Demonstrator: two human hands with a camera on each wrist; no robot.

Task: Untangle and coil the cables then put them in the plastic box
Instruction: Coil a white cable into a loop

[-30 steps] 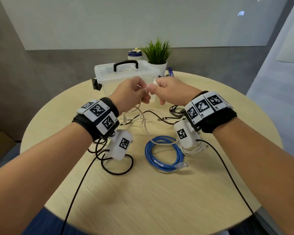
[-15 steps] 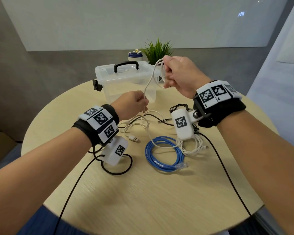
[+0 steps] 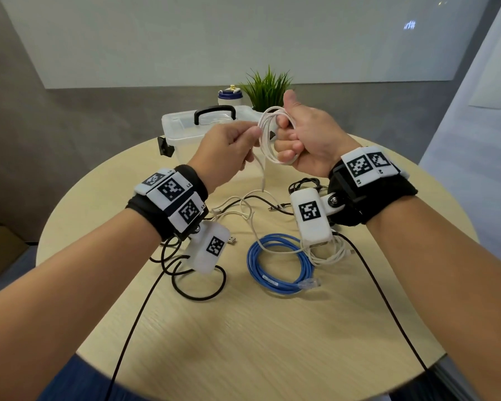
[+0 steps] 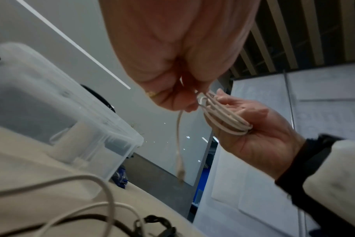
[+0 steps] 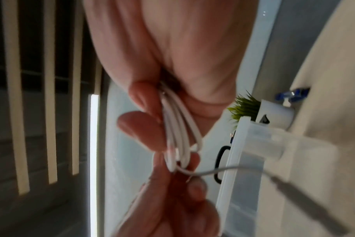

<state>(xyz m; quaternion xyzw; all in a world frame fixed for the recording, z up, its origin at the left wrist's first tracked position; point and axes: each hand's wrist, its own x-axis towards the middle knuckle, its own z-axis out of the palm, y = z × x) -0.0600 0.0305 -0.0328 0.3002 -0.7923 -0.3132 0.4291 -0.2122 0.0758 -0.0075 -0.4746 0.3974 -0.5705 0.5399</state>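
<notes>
Up above the round wooden table, the right hand has its fingers curled through several loops of a white USB cable, thumb raised, gripping the coil. Just to its left, the left hand pinches the same cable's loose strand between thumb and fingertips, and the plug end dangles below. Beyond both hands sits the clear plastic box with its black handle. Beneath the right wrist lies a coiled blue ethernet cable.
</notes>
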